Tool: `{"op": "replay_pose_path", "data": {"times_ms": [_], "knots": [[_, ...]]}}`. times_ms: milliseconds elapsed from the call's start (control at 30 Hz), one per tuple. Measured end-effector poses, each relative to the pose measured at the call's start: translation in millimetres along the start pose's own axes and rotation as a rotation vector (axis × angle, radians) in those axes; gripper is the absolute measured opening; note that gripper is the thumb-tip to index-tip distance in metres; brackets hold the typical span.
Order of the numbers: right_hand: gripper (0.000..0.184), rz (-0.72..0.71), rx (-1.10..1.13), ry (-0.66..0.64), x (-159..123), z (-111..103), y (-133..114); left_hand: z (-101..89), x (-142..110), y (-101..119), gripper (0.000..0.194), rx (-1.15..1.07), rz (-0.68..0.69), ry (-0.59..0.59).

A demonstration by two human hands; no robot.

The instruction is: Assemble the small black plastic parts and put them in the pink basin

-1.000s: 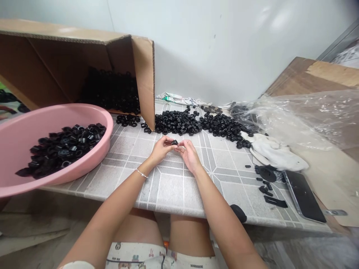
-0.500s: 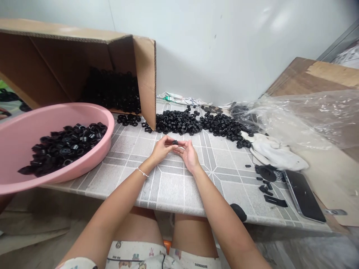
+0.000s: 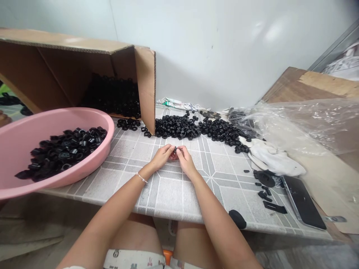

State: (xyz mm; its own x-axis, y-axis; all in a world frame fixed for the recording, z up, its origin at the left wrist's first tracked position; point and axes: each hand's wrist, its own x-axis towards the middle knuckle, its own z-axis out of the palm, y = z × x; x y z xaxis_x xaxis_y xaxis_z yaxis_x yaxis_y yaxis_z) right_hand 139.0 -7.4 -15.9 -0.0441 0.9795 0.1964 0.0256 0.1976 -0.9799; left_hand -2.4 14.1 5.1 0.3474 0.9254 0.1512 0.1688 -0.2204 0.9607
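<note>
Above the middle of the table, my left hand [image 3: 162, 156] and my right hand [image 3: 185, 160] meet, with fingers closed around a small black plastic part [image 3: 175, 150]. Both thumbs and fingertips press on it, and most of it is hidden. Just beyond my hands lies a pile of black ring-like parts [image 3: 178, 127]. To its right is a second pile of small black pieces [image 3: 220, 130]. A pink basin [image 3: 108, 144] at the left holds many black assembled-looking parts [image 3: 67, 153].
A cardboard box [image 3: 146, 82] lies on its side behind the basin, with black parts inside. At the right are a white glove [image 3: 276, 158], a phone [image 3: 303, 201], several loose black pieces [image 3: 275, 207] and clear plastic sheeting [image 3: 297, 123]. A checked cloth [image 3: 168, 190] covers the table.
My right hand has turned and closed its fingers onto the small part that my left hand was holding. The whole view has shifted slightly, with the scene sitting lower.
</note>
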Motion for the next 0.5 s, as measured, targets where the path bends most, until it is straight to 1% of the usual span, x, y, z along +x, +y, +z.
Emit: {"op": "replay_pose_path", "data": {"times_ms": [167,200,367,500], "knots": [[0.025,-0.001,0.056,-0.132,-2.8,0.5,-5.6,-5.6,-4.2,0.7,0.046,-0.016,-0.005,-0.157],[0.025,0.000,0.066,-0.146,-3.3,0.7,-6.7,-6.2,-4.6,1.0,0.047,-0.008,-0.005,-0.173],[0.032,0.014,0.051,-0.128,-5.7,1.5,-9.4,-5.5,-5.0,2.5,0.047,0.026,0.003,-0.164],[0.038,0.012,0.055,-0.084,-5.9,3.9,-7.8,-2.7,-5.4,3.6,0.042,-0.002,0.031,-0.111]]}}
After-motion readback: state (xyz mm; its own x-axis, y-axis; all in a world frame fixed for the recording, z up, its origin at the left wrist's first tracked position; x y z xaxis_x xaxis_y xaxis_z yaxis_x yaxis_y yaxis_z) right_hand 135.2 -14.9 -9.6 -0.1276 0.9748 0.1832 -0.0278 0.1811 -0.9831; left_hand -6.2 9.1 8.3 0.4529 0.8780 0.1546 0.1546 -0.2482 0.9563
